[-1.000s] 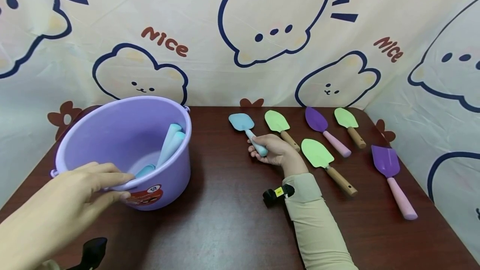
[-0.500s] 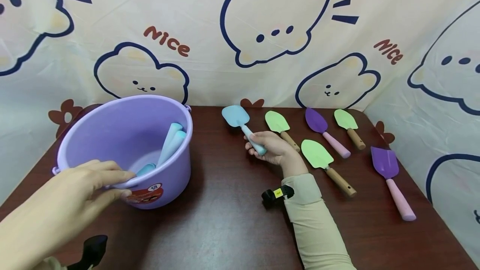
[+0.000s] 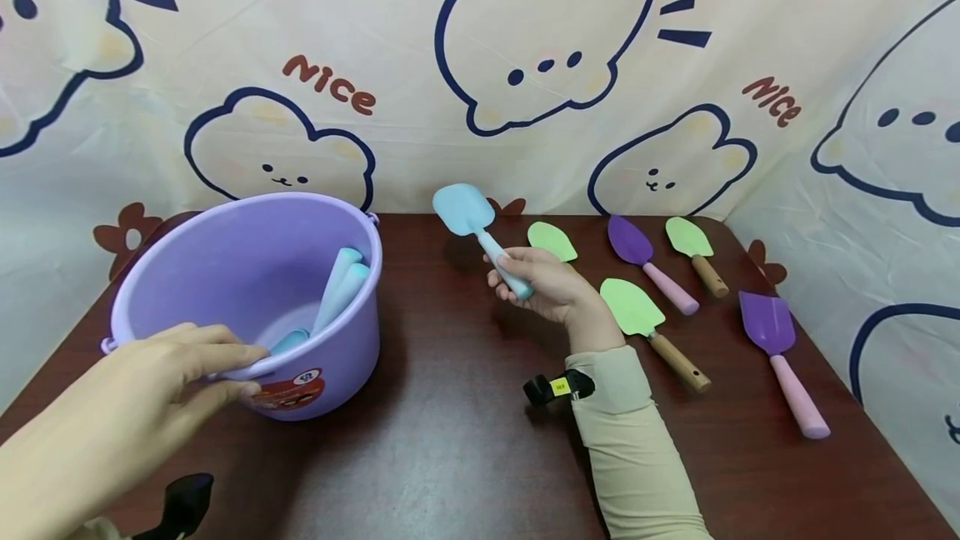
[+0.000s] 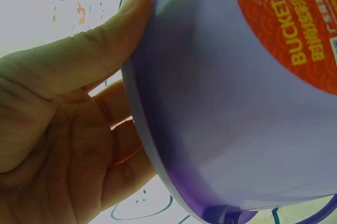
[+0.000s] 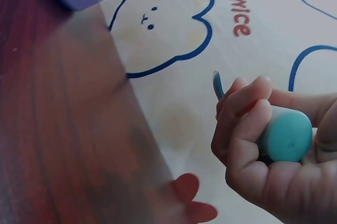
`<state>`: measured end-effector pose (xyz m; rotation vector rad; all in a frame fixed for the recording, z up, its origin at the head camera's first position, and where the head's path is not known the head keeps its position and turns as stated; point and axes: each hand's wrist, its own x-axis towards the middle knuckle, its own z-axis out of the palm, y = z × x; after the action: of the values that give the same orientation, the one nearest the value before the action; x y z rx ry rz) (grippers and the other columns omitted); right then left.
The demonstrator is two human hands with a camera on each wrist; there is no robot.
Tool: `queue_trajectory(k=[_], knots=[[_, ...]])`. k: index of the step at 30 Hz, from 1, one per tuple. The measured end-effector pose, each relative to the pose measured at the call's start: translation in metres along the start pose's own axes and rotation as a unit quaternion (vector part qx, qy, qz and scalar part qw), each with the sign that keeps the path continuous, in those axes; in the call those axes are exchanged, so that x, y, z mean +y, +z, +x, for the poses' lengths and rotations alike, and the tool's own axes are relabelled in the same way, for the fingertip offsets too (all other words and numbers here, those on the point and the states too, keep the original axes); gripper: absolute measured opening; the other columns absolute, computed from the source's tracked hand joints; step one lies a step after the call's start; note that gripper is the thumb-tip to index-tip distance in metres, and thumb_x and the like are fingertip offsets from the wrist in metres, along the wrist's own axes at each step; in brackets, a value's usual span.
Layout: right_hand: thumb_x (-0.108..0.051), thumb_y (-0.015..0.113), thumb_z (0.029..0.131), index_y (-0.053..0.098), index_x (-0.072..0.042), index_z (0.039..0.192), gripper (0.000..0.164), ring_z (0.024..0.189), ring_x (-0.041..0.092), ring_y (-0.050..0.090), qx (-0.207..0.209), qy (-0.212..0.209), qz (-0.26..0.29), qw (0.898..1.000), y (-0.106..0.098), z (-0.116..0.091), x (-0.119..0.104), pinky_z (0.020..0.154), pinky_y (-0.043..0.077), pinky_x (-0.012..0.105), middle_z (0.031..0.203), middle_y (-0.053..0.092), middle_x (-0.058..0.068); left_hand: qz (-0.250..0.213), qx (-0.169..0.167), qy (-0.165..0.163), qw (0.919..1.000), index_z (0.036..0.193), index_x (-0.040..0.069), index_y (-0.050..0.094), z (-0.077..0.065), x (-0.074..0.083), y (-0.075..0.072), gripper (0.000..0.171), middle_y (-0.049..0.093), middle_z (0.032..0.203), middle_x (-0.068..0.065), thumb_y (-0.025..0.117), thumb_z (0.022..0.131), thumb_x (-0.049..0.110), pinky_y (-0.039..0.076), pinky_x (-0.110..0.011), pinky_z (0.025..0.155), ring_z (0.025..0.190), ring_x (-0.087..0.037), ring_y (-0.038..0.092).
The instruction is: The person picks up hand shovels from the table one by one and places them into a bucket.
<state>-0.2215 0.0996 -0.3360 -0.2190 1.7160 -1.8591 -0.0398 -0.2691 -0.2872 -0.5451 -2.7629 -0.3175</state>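
On a dark wooden worktop, before a cloth printed with cartoon animals, are one bucket, six trowels in plain view and two pale blue handles sticking up inside the bucket. The bucket, light purple with a red label, stands at the left. To the right lie five trowels: three green trowels with wooden handles, one of them partly hidden behind the right hand, and two purple trowels with pink handles. The sixth, a blue trowel, is in the air between the bucket and the green trowels, casting a shadow on the wood. The right hand holds it, fingers curled round the handle and thumb along the top; the blade tilts up and away to the left. The right forearm, in a khaki sleeve, reaches in from the lower right. The left hand comes from the lower left corner and pinches the bucket's near rim, thumb flat on the outer wall and the other fingers over the inside.
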Motion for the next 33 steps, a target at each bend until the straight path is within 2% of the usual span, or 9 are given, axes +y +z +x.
queue_trajectory(k=[10,22,26,29,33], knots=[[-0.014,0.042,0.107,0.043,0.005,0.136,0.034,0.061,0.007,0.056,-0.028,-0.033,0.000,0.999,0.007,-0.014,-0.016,0.061,0.048,0.016,0.081,0.062,0.001,0.008,0.026,0.018,0.9995,0.095,0.027,0.077,-0.001,-0.001,-0.001,0.036,0.060,0.084,0.022,0.091,0.064,0.015,0.043,-0.017,0.061,0.077,0.001,0.050],[-0.013,0.040,0.108,0.045,0.003,0.132,0.029,0.062,0.009,0.056,-0.054,-0.067,0.002,0.996,0.013,-0.025,-0.026,0.062,0.049,0.017,0.082,0.062,0.002,0.000,0.007,0.003,1.0000,0.093,0.028,0.077,-0.001,0.002,-0.002,0.033,0.059,0.082,0.022,0.091,0.066,0.015,0.044,-0.020,0.059,0.076,0.002,0.048],[-0.012,0.040,0.107,0.046,0.003,0.130,0.028,0.062,0.009,0.056,-0.063,-0.085,-0.003,0.994,0.016,-0.028,-0.031,0.061,0.049,0.017,0.082,0.063,0.002,-0.006,0.011,0.006,0.9999,0.093,0.028,0.077,-0.001,0.003,-0.003,0.034,0.057,0.080,0.024,0.091,0.065,0.014,0.041,-0.015,0.059,0.073,0.004,0.047],[-0.011,0.040,0.107,0.048,0.003,0.128,0.027,0.061,0.009,0.056,-0.066,-0.090,-0.005,0.994,0.018,-0.029,-0.034,0.061,0.048,0.018,0.081,0.063,0.002,-0.013,0.001,0.002,0.9999,0.093,0.028,0.077,0.000,0.004,-0.003,0.034,0.056,0.079,0.024,0.090,0.066,0.014,0.041,-0.015,0.059,0.073,0.003,0.046],[-0.011,0.040,0.107,0.050,0.002,0.126,0.025,0.062,0.010,0.056,-0.070,-0.096,-0.017,0.993,0.020,-0.029,-0.039,0.062,0.048,0.020,0.082,0.062,0.002,-0.016,-0.042,-0.028,0.9986,0.095,0.029,0.077,0.001,0.004,-0.004,0.030,0.057,0.079,0.021,0.088,0.071,0.017,0.045,-0.019,0.059,0.075,-0.001,0.048]])
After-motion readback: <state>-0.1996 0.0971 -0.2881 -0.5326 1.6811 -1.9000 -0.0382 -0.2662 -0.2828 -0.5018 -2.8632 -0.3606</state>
